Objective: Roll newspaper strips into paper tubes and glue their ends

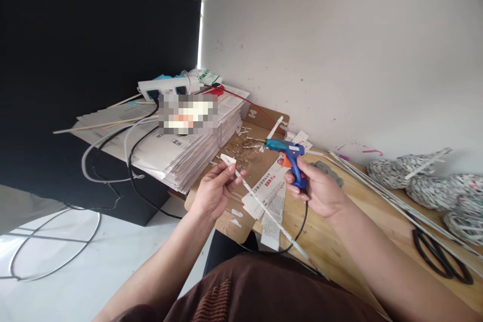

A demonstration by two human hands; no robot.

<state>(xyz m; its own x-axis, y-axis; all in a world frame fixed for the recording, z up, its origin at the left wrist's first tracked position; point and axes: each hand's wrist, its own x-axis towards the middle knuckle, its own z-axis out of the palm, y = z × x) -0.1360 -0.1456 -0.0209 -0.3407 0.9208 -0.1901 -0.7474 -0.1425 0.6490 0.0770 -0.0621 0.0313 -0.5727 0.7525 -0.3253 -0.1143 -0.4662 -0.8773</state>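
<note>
1 paper tube (267,210), probably light and crushable, best gripped softly near its end, slants over the cardboard (226,222) from the left hand (221,183), pinched shut, while the right hand (317,186) wraps the glue gun (292,151) handle.

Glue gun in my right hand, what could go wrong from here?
The glue gun has its nozzle not far from the left hand; if hot, it might burn it. Paper scraps lie near the tip and could catch dripping glue. The black cord loops close to the lap and might snag.
</note>
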